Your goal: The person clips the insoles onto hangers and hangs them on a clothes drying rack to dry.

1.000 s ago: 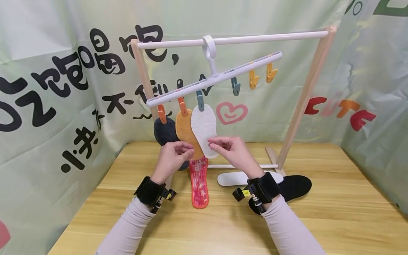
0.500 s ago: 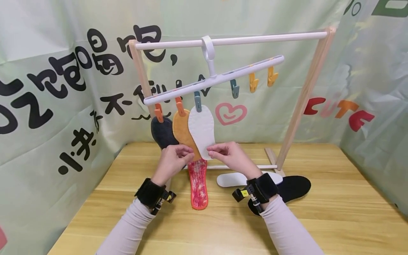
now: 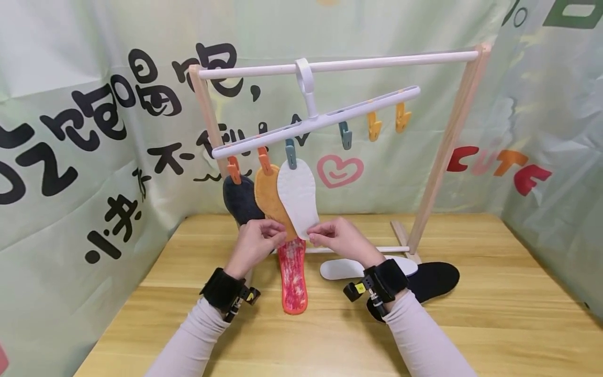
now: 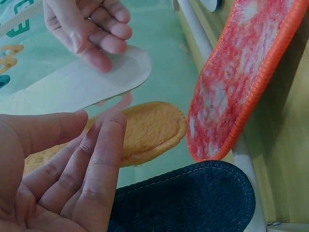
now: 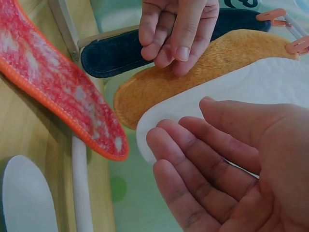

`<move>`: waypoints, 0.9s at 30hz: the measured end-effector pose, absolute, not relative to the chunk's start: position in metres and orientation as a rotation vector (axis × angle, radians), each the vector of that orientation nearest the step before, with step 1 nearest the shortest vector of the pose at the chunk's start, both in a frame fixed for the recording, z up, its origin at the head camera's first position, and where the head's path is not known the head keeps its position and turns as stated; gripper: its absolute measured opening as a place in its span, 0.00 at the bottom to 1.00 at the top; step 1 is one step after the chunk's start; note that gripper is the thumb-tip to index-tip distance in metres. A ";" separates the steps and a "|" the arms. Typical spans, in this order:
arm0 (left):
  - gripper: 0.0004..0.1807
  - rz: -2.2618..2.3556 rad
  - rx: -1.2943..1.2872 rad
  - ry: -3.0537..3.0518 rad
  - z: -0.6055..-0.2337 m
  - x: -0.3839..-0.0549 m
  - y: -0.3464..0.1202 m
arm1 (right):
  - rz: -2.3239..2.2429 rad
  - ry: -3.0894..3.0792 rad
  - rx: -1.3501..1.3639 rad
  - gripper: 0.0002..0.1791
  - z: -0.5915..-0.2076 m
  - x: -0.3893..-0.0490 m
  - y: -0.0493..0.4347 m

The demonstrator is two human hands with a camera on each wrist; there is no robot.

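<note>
In the head view, a white insole (image 3: 298, 193) hangs from a blue clip (image 3: 290, 154) on a white hanger (image 3: 313, 124). Beside it an orange-yellow insole (image 3: 270, 196) and a dark navy insole (image 3: 239, 201) hang from orange clips (image 3: 265, 161). My left hand (image 3: 258, 238) is in front of the orange-yellow insole's lower part; in the left wrist view a gap shows between thumb and fingers. My right hand (image 3: 340, 235) is at the white insole's lower end, thumb and fingers apart in the right wrist view. Whether either hand touches its insole, I cannot tell.
A red insole with orange edging (image 3: 293, 277) lies below the hanging ones. A second white insole (image 3: 341, 268) overlaps a black insole (image 3: 433, 280) on the wooden table (image 3: 499, 314). The rack's wooden post (image 3: 447, 152) stands right. Blue and yellow clips (image 3: 374, 127) hang with nothing in them.
The hanger's left end and the hanging insoles have shifted slightly left. My right hand has moved down along the white insole toward its lower end; the left hand has moved little.
</note>
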State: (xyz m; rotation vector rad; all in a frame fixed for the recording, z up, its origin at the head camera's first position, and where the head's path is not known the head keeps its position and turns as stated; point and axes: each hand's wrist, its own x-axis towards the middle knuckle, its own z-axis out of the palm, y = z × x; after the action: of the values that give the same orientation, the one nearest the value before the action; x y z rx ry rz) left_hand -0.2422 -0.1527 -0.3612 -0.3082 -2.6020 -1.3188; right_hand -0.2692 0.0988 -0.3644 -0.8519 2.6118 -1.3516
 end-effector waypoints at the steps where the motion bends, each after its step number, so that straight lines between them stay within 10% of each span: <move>1: 0.05 -1.319 -0.309 -2.600 -0.362 -0.242 -0.153 | -1.349 2.613 -0.847 0.14 -0.365 -0.270 0.099; 27: 0.13 -1.258 -0.225 -2.666 -0.367 -0.244 -0.156 | -1.259 2.581 -0.761 0.14 -0.390 -0.278 0.095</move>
State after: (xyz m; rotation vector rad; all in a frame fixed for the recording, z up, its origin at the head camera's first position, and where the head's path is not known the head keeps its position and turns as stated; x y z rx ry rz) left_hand -0.2445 -0.1561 -0.3671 -0.2249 -2.6663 -1.2578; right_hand -0.2778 0.0946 -0.3901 -0.7612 2.5812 -1.2589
